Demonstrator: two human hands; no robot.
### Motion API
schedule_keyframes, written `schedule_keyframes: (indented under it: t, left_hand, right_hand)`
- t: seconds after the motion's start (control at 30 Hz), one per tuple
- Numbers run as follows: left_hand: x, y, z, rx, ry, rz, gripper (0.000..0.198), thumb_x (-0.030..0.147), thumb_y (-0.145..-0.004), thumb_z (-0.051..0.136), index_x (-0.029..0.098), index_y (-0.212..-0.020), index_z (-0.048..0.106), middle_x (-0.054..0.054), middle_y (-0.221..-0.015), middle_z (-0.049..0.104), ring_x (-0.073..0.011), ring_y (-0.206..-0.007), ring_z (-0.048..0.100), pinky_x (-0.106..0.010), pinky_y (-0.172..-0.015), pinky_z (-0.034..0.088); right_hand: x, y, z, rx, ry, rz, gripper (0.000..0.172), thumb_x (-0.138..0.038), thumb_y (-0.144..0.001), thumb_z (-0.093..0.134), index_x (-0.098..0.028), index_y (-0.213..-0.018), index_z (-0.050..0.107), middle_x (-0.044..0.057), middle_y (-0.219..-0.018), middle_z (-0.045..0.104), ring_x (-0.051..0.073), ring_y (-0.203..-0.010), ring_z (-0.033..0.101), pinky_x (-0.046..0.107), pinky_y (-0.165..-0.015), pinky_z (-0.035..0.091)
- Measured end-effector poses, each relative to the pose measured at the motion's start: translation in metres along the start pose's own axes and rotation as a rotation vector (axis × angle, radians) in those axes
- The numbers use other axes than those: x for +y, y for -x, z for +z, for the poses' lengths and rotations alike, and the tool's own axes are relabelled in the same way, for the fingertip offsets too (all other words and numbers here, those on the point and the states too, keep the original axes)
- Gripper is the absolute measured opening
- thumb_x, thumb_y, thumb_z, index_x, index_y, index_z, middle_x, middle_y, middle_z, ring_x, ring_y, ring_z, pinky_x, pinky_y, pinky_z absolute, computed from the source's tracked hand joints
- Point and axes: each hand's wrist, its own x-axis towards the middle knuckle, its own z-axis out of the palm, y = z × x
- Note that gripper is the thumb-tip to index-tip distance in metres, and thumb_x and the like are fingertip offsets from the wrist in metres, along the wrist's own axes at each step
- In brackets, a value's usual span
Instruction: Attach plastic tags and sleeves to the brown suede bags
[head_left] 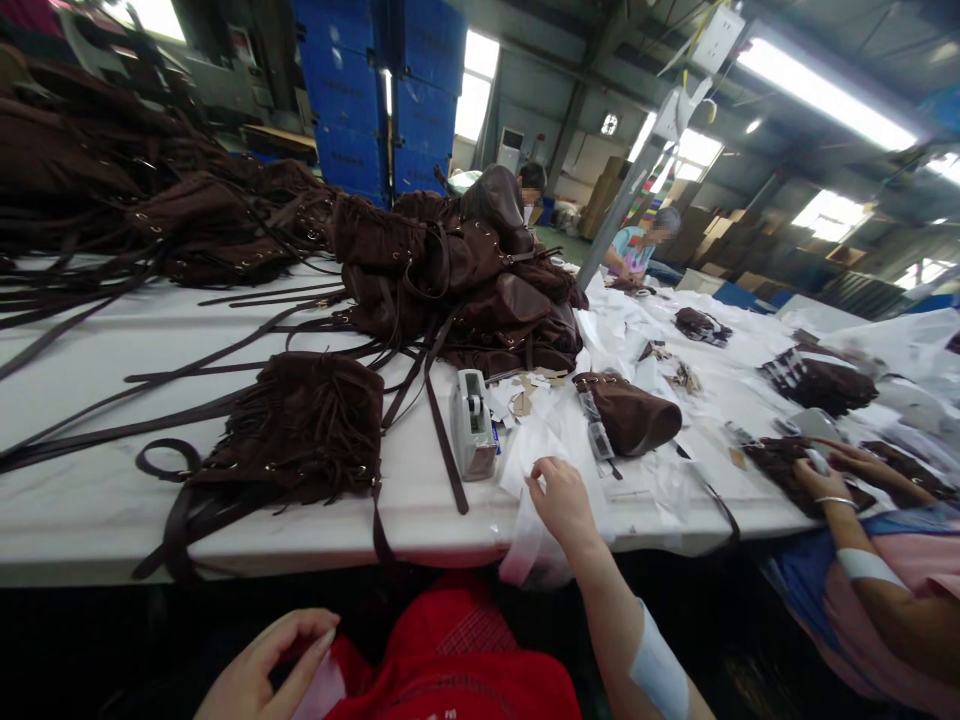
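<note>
My right hand [562, 503] is over the table's front edge, fingertips pinched on a thin, translucent white plastic bag [526, 540] that hangs over the edge. My left hand [274, 665] is low in front of my red clothing, away from the table. Its fingers are loosely curled, a gap shows between thumb and fingers, and I see nothing held. Left of the bag stands a grey tape dispenser [474, 430]. A dark brown fringed bag [300, 425] with long straps lies further left. Right of my hand lies a brown drawstring bag [634, 415] with clear wrapping at its side.
A heap of brown bags [480, 280] rises behind the dispenser, and another pile [135, 190] fills the back left. Loose straps trail over the white table [75, 520]. At right, a co-worker's hands [825, 475] work on a dark item. More people stand across the table.
</note>
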Motion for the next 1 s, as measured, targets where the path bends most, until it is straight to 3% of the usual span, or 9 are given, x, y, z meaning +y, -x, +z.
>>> schedule_keyframes:
  t: [0.13, 0.23, 0.33, 0.43, 0.57, 0.67, 0.8, 0.93, 1.0]
  left_hand:
    - [0.021, -0.002, -0.001, -0.045, -0.026, 0.071, 0.037, 0.057, -0.08, 0.057, 0.026, -0.087, 0.075, -0.005, -0.094, 0.076, -0.0253, -0.089, 0.072, -0.034, -0.083, 0.059]
    - [0.053, -0.001, 0.0, -0.093, -0.071, 0.227, 0.034, 0.051, -0.078, 0.063, 0.026, -0.1, 0.073, -0.006, -0.11, 0.073, -0.0264, -0.102, 0.069, -0.037, -0.094, 0.055]
    - [0.089, 0.003, 0.003, -0.207, -0.096, 0.385, 0.056, 0.044, -0.071, 0.074, 0.027, -0.123, 0.064, -0.009, -0.133, 0.061, -0.0294, -0.122, 0.057, -0.044, -0.106, 0.045]
    - [0.11, 0.004, 0.003, -0.405, -0.106, 0.371, 0.032, 0.038, -0.075, 0.069, 0.024, -0.104, 0.071, -0.006, -0.103, 0.072, -0.0241, -0.096, 0.065, -0.036, -0.09, 0.052]
    - [0.101, 0.004, -0.006, -0.452, -0.091, 0.174, 0.025, 0.033, -0.087, 0.053, 0.02, -0.073, 0.069, 0.0, -0.068, 0.066, -0.0154, -0.064, 0.059, -0.025, -0.063, 0.047]
    - [0.083, 0.006, -0.015, -0.415, -0.07, 0.122, 0.02, 0.031, -0.084, 0.057, 0.021, -0.073, 0.07, 0.0, -0.072, 0.068, -0.0158, -0.069, 0.06, -0.034, -0.087, 0.047]
    - [0.07, 0.008, -0.017, -0.345, -0.058, 0.2, 0.017, 0.035, -0.071, 0.074, 0.022, -0.082, 0.072, -0.002, -0.101, 0.07, -0.0236, -0.101, 0.061, -0.054, -0.116, 0.015]
    - [0.063, 0.009, -0.014, -0.362, 0.02, 0.103, 0.014, 0.028, -0.079, 0.063, 0.018, -0.072, 0.069, -0.002, -0.079, 0.068, -0.018, -0.077, 0.063, -0.037, -0.094, 0.044]
    - [0.057, 0.011, -0.017, -0.318, 0.051, 0.005, 0.021, 0.031, -0.081, 0.061, 0.016, -0.068, 0.068, -0.002, -0.07, 0.065, -0.0168, -0.067, 0.06, -0.029, -0.073, 0.047]
  right_hand:
    - [-0.032, 0.033, -0.018, -0.221, -0.036, -0.029, 0.014, -0.025, -0.092, 0.053, -0.021, -0.089, 0.066, 0.006, -0.083, 0.071, 0.022, -0.08, 0.065, 0.03, -0.071, 0.039]
    - [-0.069, 0.06, -0.031, -0.436, -0.16, -0.304, 0.014, -0.027, -0.091, 0.056, -0.023, -0.091, 0.07, 0.004, -0.088, 0.074, 0.021, -0.083, 0.066, 0.028, -0.074, 0.039]
    - [-0.102, 0.078, -0.039, -0.662, -0.361, -0.629, 0.017, -0.028, -0.09, 0.058, -0.026, -0.099, 0.073, 0.0, -0.095, 0.075, 0.019, -0.089, 0.066, 0.026, -0.079, 0.041]
    - [-0.119, 0.083, -0.04, -0.756, -0.546, -0.655, 0.018, -0.025, -0.088, 0.059, -0.026, -0.098, 0.074, -0.002, -0.095, 0.075, 0.017, -0.087, 0.066, 0.024, -0.079, 0.043]
    - [-0.121, 0.077, -0.025, -0.682, -0.705, -0.365, 0.011, -0.023, -0.084, 0.064, -0.021, -0.088, 0.073, -0.001, -0.082, 0.073, 0.014, -0.074, 0.065, 0.022, -0.068, 0.045]
    - [-0.124, 0.072, -0.01, -0.657, -0.774, -0.292, 0.009, -0.02, -0.081, 0.064, -0.019, -0.083, 0.073, 0.0, -0.076, 0.072, 0.014, -0.068, 0.062, 0.023, -0.064, 0.045]
    - [-0.146, 0.072, 0.006, -0.7, -0.847, -0.369, 0.008, -0.019, -0.08, 0.066, -0.019, -0.079, 0.074, 0.0, -0.077, 0.073, 0.014, -0.069, 0.063, 0.023, -0.066, 0.046]
    - [-0.167, 0.07, 0.027, -0.775, -0.843, -0.401, 0.011, -0.028, -0.082, 0.068, -0.019, -0.078, 0.071, 0.0, -0.073, 0.07, 0.013, -0.065, 0.061, 0.024, -0.061, 0.045]
    - [-0.169, 0.064, 0.041, -0.636, -0.724, -0.324, 0.016, -0.034, -0.084, 0.065, -0.018, -0.084, 0.069, 0.002, -0.075, 0.068, 0.015, -0.066, 0.06, 0.026, -0.062, 0.046]
